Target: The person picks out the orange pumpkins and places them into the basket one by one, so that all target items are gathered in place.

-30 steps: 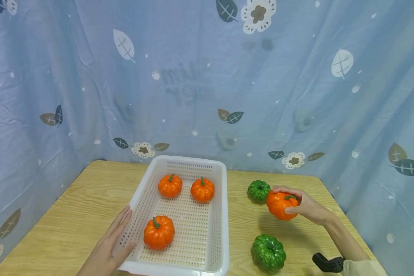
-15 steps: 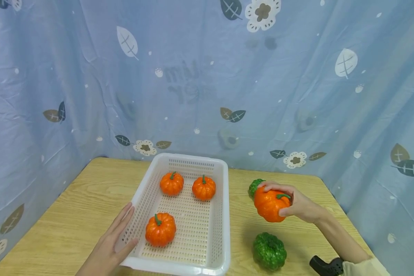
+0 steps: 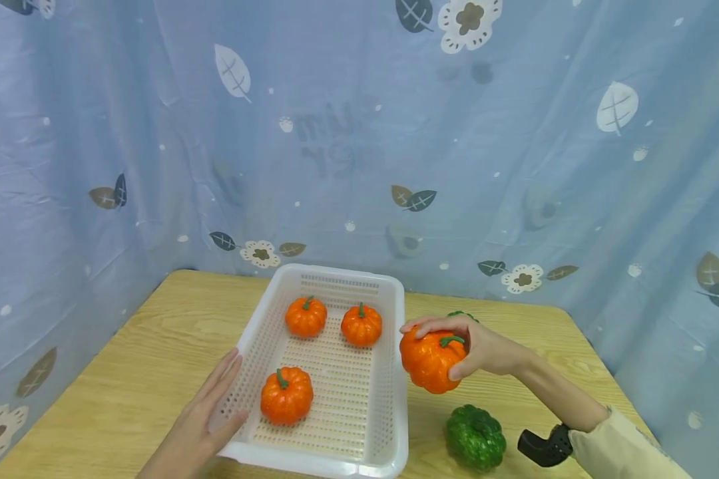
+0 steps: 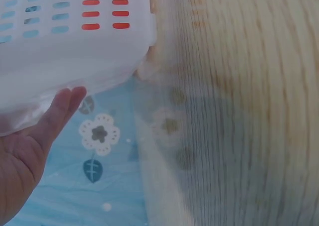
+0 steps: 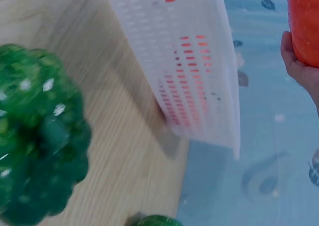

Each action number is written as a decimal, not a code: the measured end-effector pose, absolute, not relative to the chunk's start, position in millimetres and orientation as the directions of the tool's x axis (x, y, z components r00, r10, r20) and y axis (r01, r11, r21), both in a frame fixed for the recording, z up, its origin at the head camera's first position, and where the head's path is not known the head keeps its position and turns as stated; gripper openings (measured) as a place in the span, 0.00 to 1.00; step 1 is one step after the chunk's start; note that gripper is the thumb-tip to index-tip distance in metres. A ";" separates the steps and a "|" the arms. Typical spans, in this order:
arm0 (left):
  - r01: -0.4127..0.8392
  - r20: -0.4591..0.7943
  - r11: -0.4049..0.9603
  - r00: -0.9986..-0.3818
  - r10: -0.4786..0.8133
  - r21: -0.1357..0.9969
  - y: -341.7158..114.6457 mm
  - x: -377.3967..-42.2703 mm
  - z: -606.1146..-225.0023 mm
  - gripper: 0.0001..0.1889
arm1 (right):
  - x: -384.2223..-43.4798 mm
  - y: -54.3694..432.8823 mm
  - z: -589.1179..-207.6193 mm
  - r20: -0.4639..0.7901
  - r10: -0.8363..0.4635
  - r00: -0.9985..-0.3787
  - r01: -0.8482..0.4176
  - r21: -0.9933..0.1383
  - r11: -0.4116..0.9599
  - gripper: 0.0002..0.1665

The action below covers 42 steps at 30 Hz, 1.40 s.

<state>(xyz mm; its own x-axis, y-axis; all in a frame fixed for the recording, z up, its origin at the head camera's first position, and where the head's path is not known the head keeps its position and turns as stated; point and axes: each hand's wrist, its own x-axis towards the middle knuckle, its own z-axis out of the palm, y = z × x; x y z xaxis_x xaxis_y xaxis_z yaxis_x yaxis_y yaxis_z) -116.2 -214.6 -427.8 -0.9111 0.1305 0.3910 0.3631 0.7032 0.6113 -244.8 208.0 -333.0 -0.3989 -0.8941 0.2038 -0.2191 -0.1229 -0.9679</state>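
In the head view my right hand [image 3: 485,346] grips an orange toy pumpkin [image 3: 429,362] with a green stem, raised beside the right rim of a white plastic basket [image 3: 403,399]. The right wrist view catches only part of that pumpkin [image 5: 305,24] and a few fingers at its right edge. Inside the basket sit three more orange pumpkins: one back left [image 3: 306,317], one back right [image 3: 361,326] and one near the front [image 3: 286,396]. My left hand [image 3: 198,419] touches the basket's left side with straight fingers; the left wrist view shows its fingertips at the rim.
A green pumpkin [image 3: 476,438] lies on the wooden table [image 3: 126,372] right of the basket. Behind my right hand, another green pumpkin [image 3: 463,315] is mostly hidden. A blue patterned curtain [image 3: 335,133] borders the table at the back and sides.
My right hand has carried the orange pumpkin leftward, from beside the far green pumpkin to the basket's right rim. My left hand keeps its place on the basket. The head view has shifted slightly.
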 end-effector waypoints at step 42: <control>0.324 0.349 0.708 -0.930 0.116 0.628 -210.8 -113.7 -420.8 0.37 | -287.6 88.3 -370.8 -0.100 -0.975 -0.198 -0.185 -0.973 0.138 0.45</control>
